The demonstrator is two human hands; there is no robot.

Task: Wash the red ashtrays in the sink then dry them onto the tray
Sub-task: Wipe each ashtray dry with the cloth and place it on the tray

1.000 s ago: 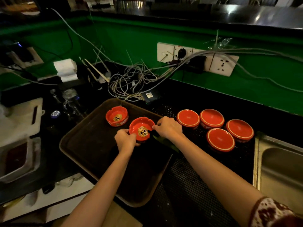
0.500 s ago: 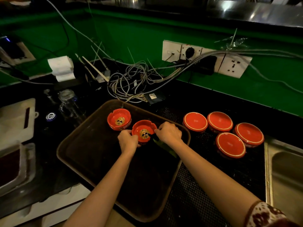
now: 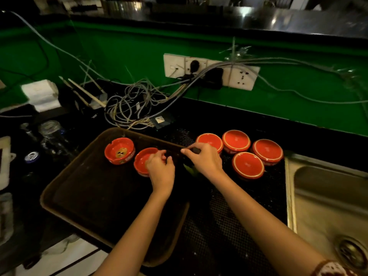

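Observation:
Two red ashtrays stand upright at the far end of the dark brown tray: one with a gold emblem and a second just right of it. My left hand lies over the second one's right rim, fingers curled into its bowl. My right hand is at the tray's far right edge, apart from that ashtray. It pinches a dark cloth with a green part showing under the palm. Several more red ashtrays sit upside down on the black mesh mat.
A steel sink with its drain lies at the right. A tangle of cables and wall sockets are behind the tray. Glassware and a stack of white napkins stand at the left.
The second ashtray has come down onto the tray beside the first. My right hand has let go of it and moved right with the cloth. My left hand now covers its right rim.

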